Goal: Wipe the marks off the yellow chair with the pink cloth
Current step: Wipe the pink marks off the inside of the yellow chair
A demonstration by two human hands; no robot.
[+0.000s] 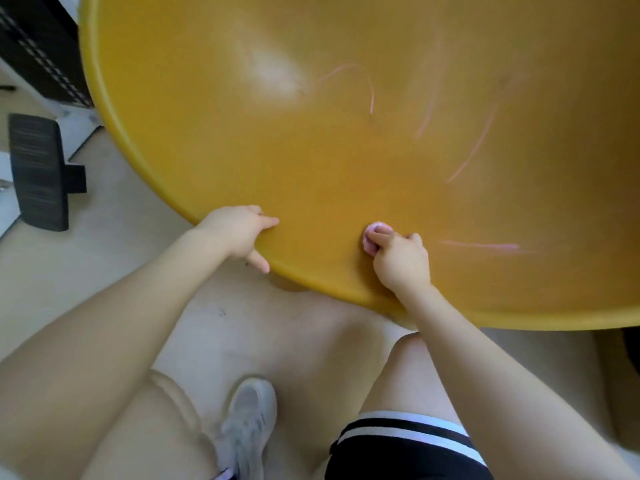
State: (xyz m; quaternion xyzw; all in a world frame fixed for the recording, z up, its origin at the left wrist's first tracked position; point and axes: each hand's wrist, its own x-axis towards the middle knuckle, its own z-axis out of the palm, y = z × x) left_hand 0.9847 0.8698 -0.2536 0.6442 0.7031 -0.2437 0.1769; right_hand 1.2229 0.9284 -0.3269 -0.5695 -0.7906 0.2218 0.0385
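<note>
1. the yellow chair (311,161) fills the upper part of the view, its wide curved seat facing the camera.
2. the right hand (401,261) is clenched around the pink cloth (370,239), which is bunched small and pressed on the seat near the front rim.
3. the left hand (239,233) grasps the front rim of the chair, with the index finger on top of the seat and the thumb at the rim edge.
4. pink marks (479,244) lie on the seat: one straight line just to the right of the cloth, and several curved lines further up.
5. below the chair there is a pale floor (104,258), with a grey shoe (247,424) and black shorts with white stripes (405,445).
6. a black armrest (38,171) is at the left.
</note>
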